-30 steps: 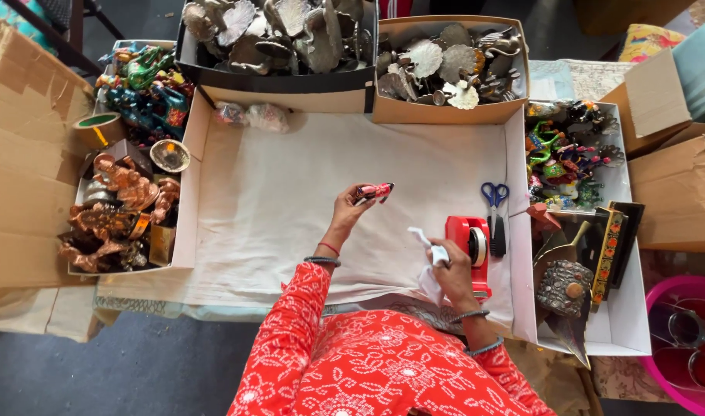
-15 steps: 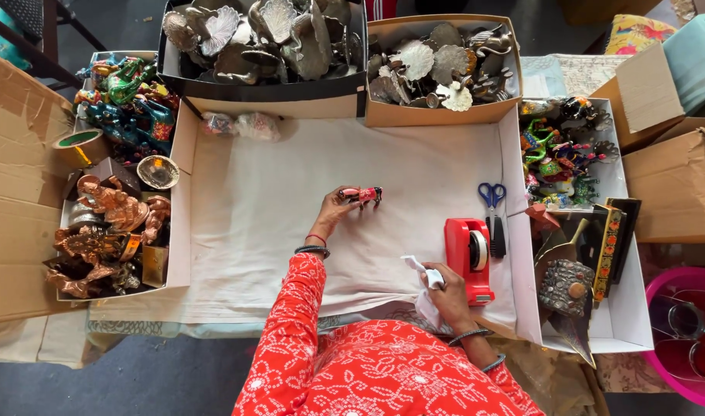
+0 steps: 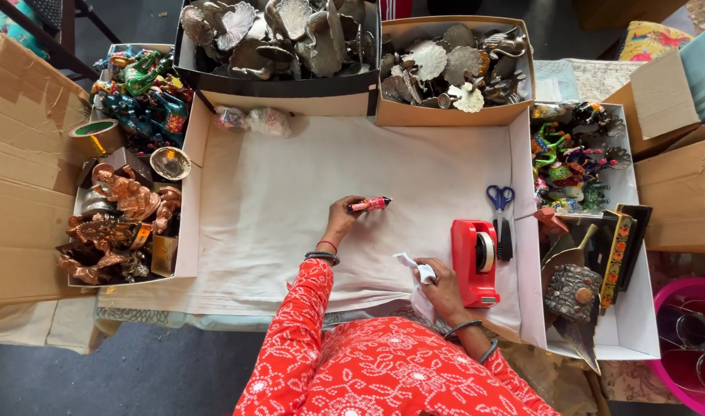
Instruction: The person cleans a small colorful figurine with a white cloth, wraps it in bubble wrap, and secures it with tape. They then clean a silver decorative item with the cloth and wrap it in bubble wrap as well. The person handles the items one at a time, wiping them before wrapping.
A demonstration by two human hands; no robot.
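Observation:
My left hand (image 3: 343,218) grips a small red painted figurine (image 3: 370,204) just above the white cloth (image 3: 291,200) at the middle of the table. My right hand (image 3: 440,283) holds a crumpled white tissue (image 3: 419,272) near the table's front edge, just left of a red tape dispenser (image 3: 476,262). Both sleeves are red with a white pattern, and bangles sit on both wrists.
Blue-handled scissors (image 3: 501,208) lie beside the dispenser. Two boxes of silver metal pieces (image 3: 291,35) (image 3: 456,65) stand at the back. Coloured figurines (image 3: 140,96) and copper figurines (image 3: 117,223) fill trays on the left, more coloured ones (image 3: 572,154) on the right. A tape roll (image 3: 94,131) lies far left.
My left hand with the red figurine has lowered slightly toward the cloth. My right hand has drawn back from the tape dispenser toward the front edge, still holding the tissue.

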